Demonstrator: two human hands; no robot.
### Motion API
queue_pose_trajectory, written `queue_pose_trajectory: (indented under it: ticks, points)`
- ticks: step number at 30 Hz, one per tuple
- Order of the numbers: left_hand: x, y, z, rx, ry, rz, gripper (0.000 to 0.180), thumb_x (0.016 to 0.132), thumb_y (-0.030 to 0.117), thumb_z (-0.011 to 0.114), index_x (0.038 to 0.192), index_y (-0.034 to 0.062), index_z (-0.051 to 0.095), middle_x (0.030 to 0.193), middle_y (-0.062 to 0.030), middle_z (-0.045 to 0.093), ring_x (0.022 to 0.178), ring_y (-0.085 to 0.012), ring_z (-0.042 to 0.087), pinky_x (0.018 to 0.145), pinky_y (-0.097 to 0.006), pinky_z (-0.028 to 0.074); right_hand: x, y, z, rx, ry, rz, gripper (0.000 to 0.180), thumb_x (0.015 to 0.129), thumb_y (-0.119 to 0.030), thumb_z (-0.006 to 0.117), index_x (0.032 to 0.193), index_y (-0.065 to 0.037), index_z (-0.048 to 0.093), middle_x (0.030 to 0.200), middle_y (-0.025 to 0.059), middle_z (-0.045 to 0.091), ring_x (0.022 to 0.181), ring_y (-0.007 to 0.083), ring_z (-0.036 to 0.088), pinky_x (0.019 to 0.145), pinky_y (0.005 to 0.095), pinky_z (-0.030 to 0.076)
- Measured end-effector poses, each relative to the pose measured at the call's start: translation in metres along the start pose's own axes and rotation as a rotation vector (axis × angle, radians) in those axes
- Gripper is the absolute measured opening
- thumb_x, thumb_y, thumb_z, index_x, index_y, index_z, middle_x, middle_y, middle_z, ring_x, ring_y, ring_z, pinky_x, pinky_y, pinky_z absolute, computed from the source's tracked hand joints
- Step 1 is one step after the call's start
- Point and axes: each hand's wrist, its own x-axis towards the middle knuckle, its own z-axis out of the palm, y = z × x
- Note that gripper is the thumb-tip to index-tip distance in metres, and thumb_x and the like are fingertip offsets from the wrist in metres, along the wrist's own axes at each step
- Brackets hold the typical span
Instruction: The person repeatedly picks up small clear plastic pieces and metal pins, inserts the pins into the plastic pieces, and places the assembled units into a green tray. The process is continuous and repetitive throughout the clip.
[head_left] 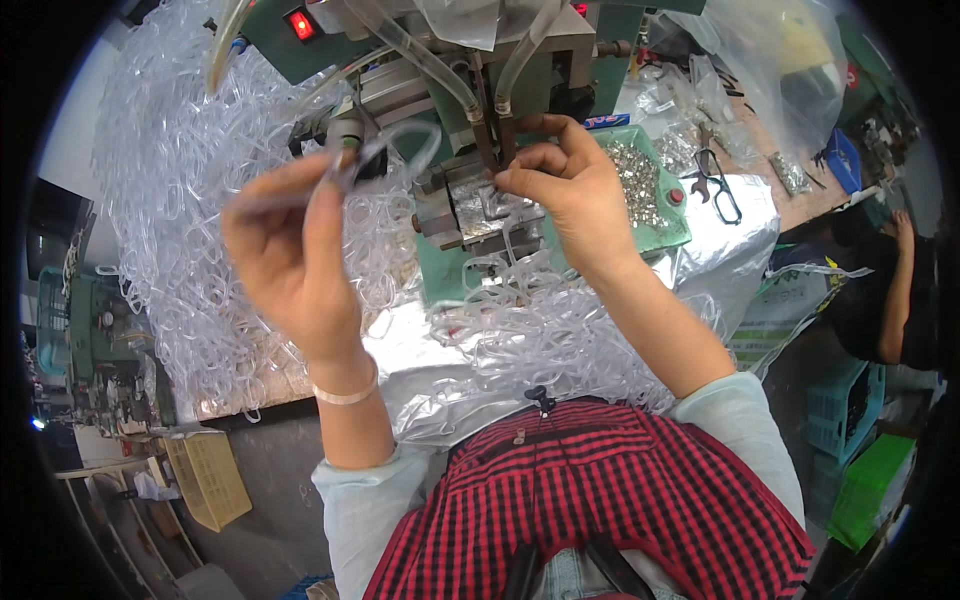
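Observation:
My left hand point(300, 260), blurred by motion, is raised left of a green bench machine point(600, 75). Thumb and forefinger close on a clear plastic strap point(418, 150), which loops out toward the machine. At the machine's metal jaws point(497, 145), my right hand point(585, 205) is closed in a pinch. Whatever is between those fingertips is too small or hidden to name. Just below them sits a metal work block point(485, 205) with clear strap pieces around it. Right of that hand lies a green tray point(672, 228) holding many small shiny metal parts.
A large heap of clear plastic straps point(170, 170) covers the left of the bench, and more straps point(570, 325) lie in front. Scissors point(728, 200) rest on silver foil point(745, 235) at right. Beyond the bench, another person's arm point(897, 285) shows at far right.

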Motion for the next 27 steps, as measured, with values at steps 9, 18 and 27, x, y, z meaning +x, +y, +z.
queue_pose_trajectory:
  ticks: [9,18,27]
  points:
    - [-0.030,-0.003,0.010,0.070,-0.408,0.298,0.022,0.083,-0.006,0.063,0.103,0.0011,0.059,0.102,-0.0188,0.071,0.086,-0.0277,0.069,0.080,-0.040,0.057,-0.010,0.000,-0.044,-0.597,-0.049,-0.189,0.036,0.080,-0.009,0.069,0.115,-0.002,0.065,0.112,0.0153,0.069,0.111,0.0271,0.063,0.098,0.0369,0.047]
    - [-0.061,-0.034,0.026,0.420,-0.564,0.721,0.013,0.070,0.013,0.072,0.076,0.0097,0.061,0.105,-0.0059,0.071,0.089,-0.0225,0.066,0.073,-0.039,0.057,-0.009,0.068,-0.140,-1.373,0.218,-0.381,0.013,0.077,-0.014,0.075,0.088,-0.006,0.074,0.127,0.0167,0.063,0.124,0.0371,0.053,0.105,0.0452,0.041]
    - [-0.081,-0.012,0.005,0.507,-0.521,0.548,0.016,0.079,0.009,0.067,0.095,0.0069,0.065,0.114,-0.0094,0.069,0.092,-0.0251,0.064,0.088,-0.043,0.056,0.002,0.062,-0.133,-1.293,0.251,-0.352,0.020,0.093,-0.012,0.063,0.108,-0.002,0.072,0.111,0.0125,0.071,0.102,0.0274,0.066,0.092,0.0346,0.049]
